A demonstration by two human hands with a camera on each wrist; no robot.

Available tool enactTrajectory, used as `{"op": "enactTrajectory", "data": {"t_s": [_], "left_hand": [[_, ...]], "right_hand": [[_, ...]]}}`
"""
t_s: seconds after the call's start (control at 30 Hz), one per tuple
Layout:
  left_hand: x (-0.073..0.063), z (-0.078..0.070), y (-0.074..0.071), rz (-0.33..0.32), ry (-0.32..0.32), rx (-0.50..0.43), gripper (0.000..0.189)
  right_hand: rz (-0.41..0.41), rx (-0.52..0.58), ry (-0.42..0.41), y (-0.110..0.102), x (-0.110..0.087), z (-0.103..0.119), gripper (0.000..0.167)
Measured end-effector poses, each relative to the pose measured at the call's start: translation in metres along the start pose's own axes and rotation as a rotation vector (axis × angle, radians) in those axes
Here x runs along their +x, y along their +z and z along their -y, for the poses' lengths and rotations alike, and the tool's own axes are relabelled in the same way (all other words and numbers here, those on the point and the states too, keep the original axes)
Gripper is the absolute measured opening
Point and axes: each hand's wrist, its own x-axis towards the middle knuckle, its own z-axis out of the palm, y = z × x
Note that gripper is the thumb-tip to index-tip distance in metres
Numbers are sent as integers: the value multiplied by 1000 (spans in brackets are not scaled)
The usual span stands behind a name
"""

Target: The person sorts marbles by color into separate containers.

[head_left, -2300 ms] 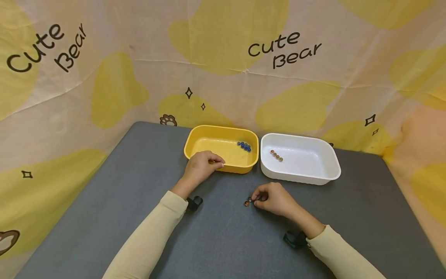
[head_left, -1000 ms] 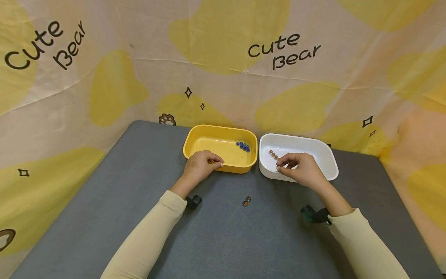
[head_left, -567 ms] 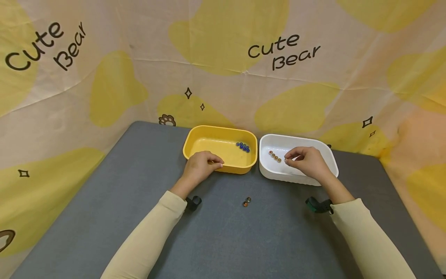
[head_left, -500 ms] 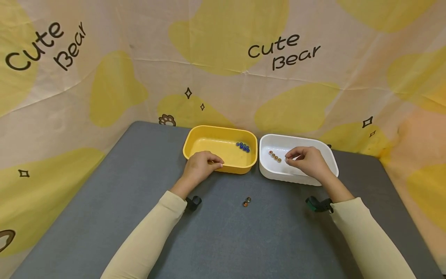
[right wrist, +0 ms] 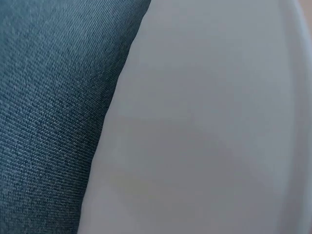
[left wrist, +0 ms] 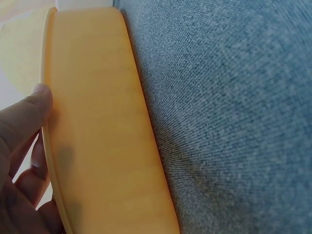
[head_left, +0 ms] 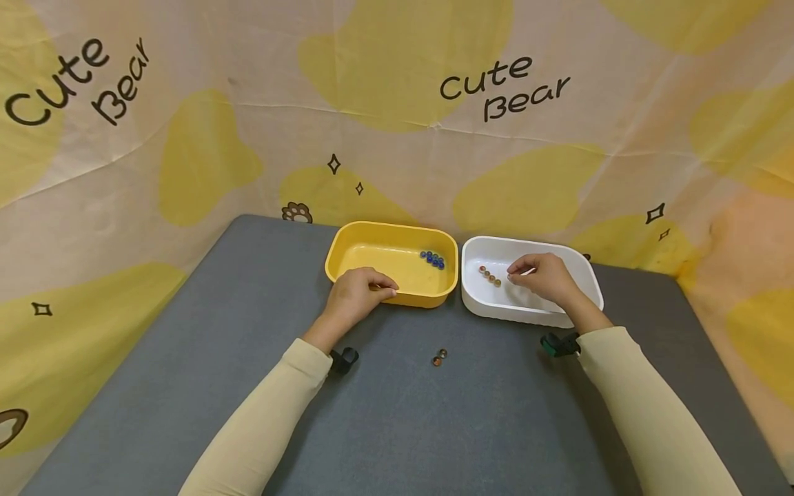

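Observation:
With thumb outside and fingers inside, my left hand [head_left: 356,296] grips the front rim of the yellow tub [head_left: 347,242]; the left wrist view shows the thumb [left wrist: 41,100] on that rim. Several blue marbles [head_left: 432,260] lie at the right inside it. My right hand [head_left: 546,277] is over the white tub [head_left: 527,313], thumb and forefinger pinched around a small marble [head_left: 509,276] mostly hidden by the fingertips. Left of these fingertips, a slanting row of amber marbles [head_left: 490,276] rests on the white floor. Two darker marbles [head_left: 439,357] sit close together on the grey table.
The tubs stand side by side at the back of the grey table [head_left: 397,427]. A patterned cloth [head_left: 403,89] hangs behind and at both sides. In the right wrist view, the white tub's outer wall [right wrist: 195,122] fills most of the frame.
My right hand has moved from the marbles on the table to over the white tub, then slightly farther back inside it. My left hand stays on the yellow rim.

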Motion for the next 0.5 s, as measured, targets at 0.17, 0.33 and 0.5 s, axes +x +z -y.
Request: {"op": "enactTrajectory", "data": {"t_s": [0.17,0.33,0.5], "left_hand": [[1,0,-1,1,8,9,15],[1,0,-1,1,12,12,15],[1,1,0,-6,32,13,13]], "right_hand": [[5,-11,6,3,8,-5,17],[16,9,11,7,13,-9,17],[44,31,46,11,18,-14,17]]}}
